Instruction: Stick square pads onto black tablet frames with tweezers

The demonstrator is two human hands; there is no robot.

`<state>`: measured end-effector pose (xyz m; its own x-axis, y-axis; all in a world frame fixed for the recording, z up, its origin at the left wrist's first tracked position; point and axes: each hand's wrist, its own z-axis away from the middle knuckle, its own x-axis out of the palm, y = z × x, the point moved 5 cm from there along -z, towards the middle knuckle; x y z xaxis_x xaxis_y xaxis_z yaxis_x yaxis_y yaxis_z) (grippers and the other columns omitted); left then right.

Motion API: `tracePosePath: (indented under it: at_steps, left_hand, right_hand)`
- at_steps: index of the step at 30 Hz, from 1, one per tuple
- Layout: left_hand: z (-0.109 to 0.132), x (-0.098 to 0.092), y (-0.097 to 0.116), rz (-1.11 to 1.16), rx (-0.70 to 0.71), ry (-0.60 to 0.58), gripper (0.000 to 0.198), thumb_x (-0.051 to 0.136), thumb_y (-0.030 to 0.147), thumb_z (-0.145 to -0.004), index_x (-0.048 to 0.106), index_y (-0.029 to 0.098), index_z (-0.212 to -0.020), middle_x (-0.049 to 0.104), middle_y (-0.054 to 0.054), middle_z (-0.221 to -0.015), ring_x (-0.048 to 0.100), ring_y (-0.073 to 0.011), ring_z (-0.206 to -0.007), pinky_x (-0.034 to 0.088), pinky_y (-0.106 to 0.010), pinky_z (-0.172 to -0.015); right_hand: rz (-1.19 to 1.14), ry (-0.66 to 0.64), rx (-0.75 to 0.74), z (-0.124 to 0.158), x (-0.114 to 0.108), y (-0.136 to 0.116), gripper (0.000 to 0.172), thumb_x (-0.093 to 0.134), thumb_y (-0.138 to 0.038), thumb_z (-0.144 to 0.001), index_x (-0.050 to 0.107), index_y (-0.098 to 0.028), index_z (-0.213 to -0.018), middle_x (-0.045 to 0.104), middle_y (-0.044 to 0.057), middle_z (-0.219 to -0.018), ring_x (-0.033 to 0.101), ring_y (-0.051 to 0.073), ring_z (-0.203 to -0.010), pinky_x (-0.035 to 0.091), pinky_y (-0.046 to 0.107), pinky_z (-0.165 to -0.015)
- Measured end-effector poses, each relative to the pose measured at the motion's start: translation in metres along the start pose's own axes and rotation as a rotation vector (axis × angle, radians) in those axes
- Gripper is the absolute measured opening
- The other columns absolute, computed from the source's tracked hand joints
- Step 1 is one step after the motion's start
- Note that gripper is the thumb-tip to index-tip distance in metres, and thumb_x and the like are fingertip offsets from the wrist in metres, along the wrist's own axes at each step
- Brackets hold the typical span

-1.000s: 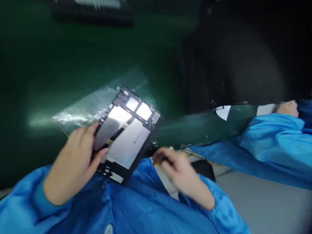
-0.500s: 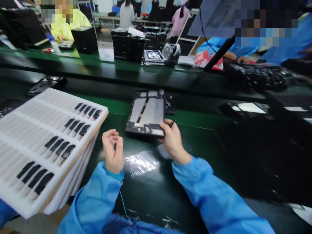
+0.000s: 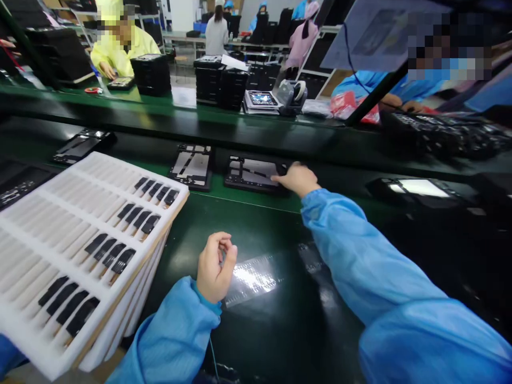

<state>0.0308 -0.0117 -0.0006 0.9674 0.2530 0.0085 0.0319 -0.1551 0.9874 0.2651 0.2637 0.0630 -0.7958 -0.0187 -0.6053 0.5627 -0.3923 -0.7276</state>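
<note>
My right hand (image 3: pixel 298 180) reaches to the far side of the bench and grips the right end of a tablet (image 3: pixel 253 172) lying lengthwise, thumb on top. Its back is off, showing a grey inside with black strips; my fingers beneath it are hidden. Left of it lies a similar opened tablet (image 3: pixel 192 166), turned the other way and untouched. Near me, my left hand (image 3: pixel 216 266) hovers with fingers loosely curled toward the thumb, nothing visible in them. Beside and under it, a clear plastic film (image 3: pixel 254 278) lies on the green bench (image 3: pixel 272 336).
At left stands a stack of white foam trays (image 3: pixel 100 226) with black-ended flat parts in slots. Another opened tablet (image 3: pixel 82 145) lies behind it. Across the raised ledge are black stacks (image 3: pixel 150 74), a tape dispenser (image 3: pixel 293 97) and co-workers in yellow and blue.
The tablet my right hand held now lies on the bench at left. My right hand has moved away and right, onto the other tablet. My left hand appears further right and lower.
</note>
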Motion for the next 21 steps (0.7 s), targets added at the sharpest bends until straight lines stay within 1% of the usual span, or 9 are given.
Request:
tracePosePath:
  at_steps: [1, 3, 6, 8, 9, 12, 14, 17, 21]
  left_hand:
    - [-0.001, 0.005, -0.003, 0.019, -0.062, -0.015, 0.041, 0.071, 0.05, -0.104, 0.069, 0.015, -0.126, 0.072, -0.007, -0.117, 0.07, -0.0154, -0.1, 0.066, -0.034, -0.091]
    - [-0.01, 0.024, -0.009, 0.071, -0.204, -0.039, 0.04, 0.071, 0.048, -0.104, 0.069, 0.015, -0.126, 0.072, -0.008, -0.12, 0.071, -0.0165, -0.103, 0.067, -0.035, -0.094]
    - [-0.041, 0.066, -0.016, 0.183, -0.415, -0.037, 0.045, 0.072, 0.049, -0.103, 0.067, 0.015, -0.132, 0.071, -0.01, -0.126, 0.072, -0.0195, -0.112, 0.067, -0.04, -0.099]
    - [-0.068, 0.093, -0.017, 0.26, -0.511, 0.012, 0.047, 0.071, 0.05, -0.104, 0.067, 0.015, -0.135, 0.07, -0.011, -0.131, 0.071, -0.0211, -0.116, 0.067, -0.043, -0.103]
    - [-0.08, 0.105, -0.016, 0.292, -0.538, 0.056, 0.048, 0.071, 0.05, -0.103, 0.066, 0.016, -0.137, 0.07, -0.011, -0.134, 0.071, -0.022, -0.119, 0.066, -0.044, -0.105]
    - [-0.105, 0.125, -0.011, 0.357, -0.553, 0.214, 0.051, 0.071, 0.05, -0.103, 0.064, 0.017, -0.141, 0.067, -0.012, -0.141, 0.068, -0.0241, -0.126, 0.065, -0.047, -0.11]
    - [-0.112, 0.13, -0.008, 0.381, -0.549, 0.29, 0.051, 0.072, 0.049, -0.103, 0.064, 0.017, -0.142, 0.066, -0.012, -0.144, 0.068, -0.0248, -0.128, 0.064, -0.048, -0.112]
    - [-0.124, 0.132, -0.006, 0.411, -0.562, 0.336, 0.051, 0.072, 0.049, -0.103, 0.064, 0.017, -0.142, 0.066, -0.012, -0.143, 0.068, -0.0247, -0.128, 0.064, -0.048, -0.112]
    - [-0.159, 0.134, -0.005, 0.424, -0.595, 0.366, 0.05, 0.072, 0.049, -0.103, 0.065, 0.017, -0.14, 0.067, -0.012, -0.141, 0.068, -0.0244, -0.127, 0.064, -0.047, -0.111]
  right_hand:
    - [0.02, -0.01, 0.055, -0.005, -0.012, 0.009, 0.042, 0.079, -0.033, -0.102, 0.067, -0.015, -0.139, 0.069, 0.014, -0.144, 0.072, 0.027, -0.125, 0.066, 0.048, -0.103]
    - [0.037, -0.07, 0.146, -0.008, -0.021, 0.025, 0.041, 0.078, -0.036, -0.103, 0.068, -0.016, -0.138, 0.07, 0.013, -0.141, 0.073, 0.027, -0.123, 0.066, 0.048, -0.103]
    - [0.011, -0.149, 0.178, 0.008, -0.014, 0.046, 0.044, 0.075, -0.04, -0.104, 0.068, -0.016, -0.14, 0.07, 0.013, -0.142, 0.073, 0.027, -0.123, 0.066, 0.049, -0.103]
    - [-0.015, -0.171, 0.159, 0.026, -0.007, 0.063, 0.044, 0.075, -0.041, -0.105, 0.068, -0.016, -0.14, 0.07, 0.014, -0.141, 0.073, 0.027, -0.122, 0.066, 0.048, -0.103]
    - [-0.025, -0.171, 0.146, 0.036, -0.004, 0.071, 0.044, 0.075, -0.041, -0.105, 0.068, -0.016, -0.14, 0.071, 0.013, -0.141, 0.073, 0.027, -0.122, 0.066, 0.048, -0.103]
    - [-0.05, -0.126, 0.101, 0.052, 0.0, 0.084, 0.043, 0.074, -0.042, -0.105, 0.068, -0.017, -0.14, 0.071, 0.013, -0.142, 0.073, 0.027, -0.123, 0.065, 0.049, -0.104]
    - [-0.08, -0.085, 0.077, 0.049, 0.003, 0.078, 0.044, 0.074, -0.043, -0.105, 0.068, -0.017, -0.14, 0.07, 0.013, -0.143, 0.072, 0.027, -0.124, 0.065, 0.05, -0.105]
    - [-0.158, -0.081, 0.074, 0.036, 0.014, 0.055, 0.045, 0.074, -0.043, -0.105, 0.067, -0.016, -0.141, 0.07, 0.013, -0.142, 0.073, 0.027, -0.124, 0.065, 0.049, -0.105]
    - [-0.258, -0.123, 0.074, 0.022, 0.033, 0.025, 0.045, 0.074, -0.043, -0.105, 0.067, -0.017, -0.141, 0.07, 0.013, -0.143, 0.073, 0.027, -0.123, 0.065, 0.049, -0.104]
